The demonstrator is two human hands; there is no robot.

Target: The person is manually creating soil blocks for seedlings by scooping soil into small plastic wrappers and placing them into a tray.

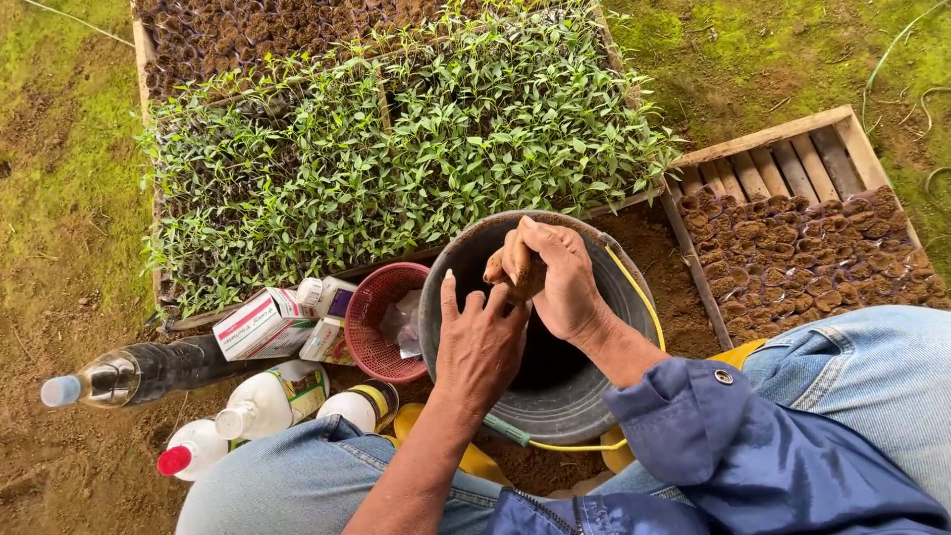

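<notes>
Over the mouth of the grey bucket [594, 391], the right hand [562, 277] was clamped around a small brown soil-filled cup [511, 266], while the left hand [482, 342] rested open-fingered against it from below. The cup looked light, soft and crumbly, best cradled around its sides. A red basket [371, 327], cartons [260, 325] and bottles [253, 404] crowded the ground to the left, with seedling trays [416, 149] just beyond.
</notes>
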